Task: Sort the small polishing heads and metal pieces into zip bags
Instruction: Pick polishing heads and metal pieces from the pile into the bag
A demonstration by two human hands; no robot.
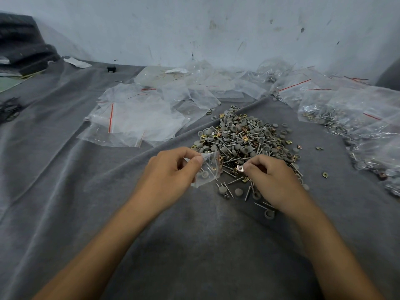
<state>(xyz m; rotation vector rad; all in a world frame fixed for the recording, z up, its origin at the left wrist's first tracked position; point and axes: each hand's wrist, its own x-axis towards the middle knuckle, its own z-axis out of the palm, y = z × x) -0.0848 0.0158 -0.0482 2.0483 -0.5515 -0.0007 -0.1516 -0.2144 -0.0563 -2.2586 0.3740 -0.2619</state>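
One wide-angle camera, worn on the head, looks forward and down across the wrinkled grey cloth surface (pixel 65 191). It sits close: the left hand (pixel 171 169) and right hand (pixel 272 178) fill the frame's centre, forearms entering from the bottom edge. The scuffed pale wall (pixel 194 29) spans the top.

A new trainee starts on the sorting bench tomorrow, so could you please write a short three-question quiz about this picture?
1. True or false: the left hand holds the small clear plastic zip bag with a red seal strip.
2. What does the right hand pinch? A) a long steel nail B) a small square metal clip C) a grey round cap
3. Fill in: the mixed pile of grey round caps, nails and brass clips lies on a ___ cloth.
Key: 1 true; 2 B; 3 grey.
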